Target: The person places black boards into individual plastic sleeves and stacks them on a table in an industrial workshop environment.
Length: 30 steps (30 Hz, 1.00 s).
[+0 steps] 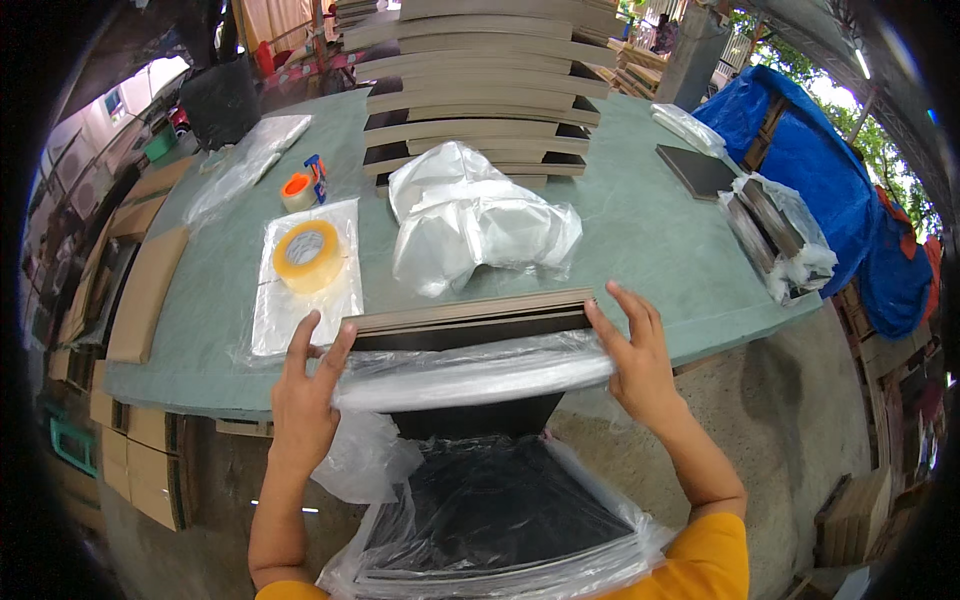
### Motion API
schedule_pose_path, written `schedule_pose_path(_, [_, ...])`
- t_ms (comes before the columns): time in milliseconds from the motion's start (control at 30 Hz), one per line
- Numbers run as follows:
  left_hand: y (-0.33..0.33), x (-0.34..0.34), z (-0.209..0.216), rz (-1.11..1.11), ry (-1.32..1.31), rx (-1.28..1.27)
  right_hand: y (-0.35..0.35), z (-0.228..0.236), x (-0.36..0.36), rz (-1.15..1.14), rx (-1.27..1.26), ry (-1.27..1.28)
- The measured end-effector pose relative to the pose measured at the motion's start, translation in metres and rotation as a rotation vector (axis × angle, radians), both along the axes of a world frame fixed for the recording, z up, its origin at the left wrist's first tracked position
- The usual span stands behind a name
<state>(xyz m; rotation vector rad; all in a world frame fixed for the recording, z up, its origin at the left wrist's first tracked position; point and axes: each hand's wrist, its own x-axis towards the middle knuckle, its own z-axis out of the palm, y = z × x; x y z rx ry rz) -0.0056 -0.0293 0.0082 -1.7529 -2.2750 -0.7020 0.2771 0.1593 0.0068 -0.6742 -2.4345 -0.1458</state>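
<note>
You're bracing the board stack (470, 325) at the near edge of the tabletop (640, 240), left hand (305, 400) and right hand (642, 368) spread at its ends (slippery-looking film (470, 377) alongside), so uneven pressure could be skewing boards.

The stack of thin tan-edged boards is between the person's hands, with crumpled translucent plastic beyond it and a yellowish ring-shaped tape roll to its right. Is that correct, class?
Not entirely: the head view shows the yellowish ring-shaped tape roll to the left. The thin tan-edged boards are between left hand and right hand, with crumpled translucent plastic beyond.
</note>
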Motion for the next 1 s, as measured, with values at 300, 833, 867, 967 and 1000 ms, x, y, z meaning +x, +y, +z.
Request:
schedule_pose_path(300, [-0.024,0.006,-0.033,-0.096,0.214,0.352,-0.015,-0.018,0.018,0.102,-0.016,0.101])
schedule_pose_path(833, [-0.04,0.009,-0.003,-0.26,-0.177,0.412,-0.029,0.007,0.038,0.198,-0.519,0.359])
schedule_pose_path(867, [-0.043,0.003,-0.003,-0.257,-0.243,0.381,-0.026,0.011,0.041,0.204,-0.596,0.342])
schedule_pose_path(967, [-0.048,-0.024,-0.007,-0.437,-0.935,0.072,-0.005,0.011,0.058,0.336,-1.614,0.289])
schedule_pose_path(1000, [-0.053,-0.036,-0.021,-0.472,-1.204,-0.038,-0.003,-0.002,0.061,0.434,-1.733,0.289])
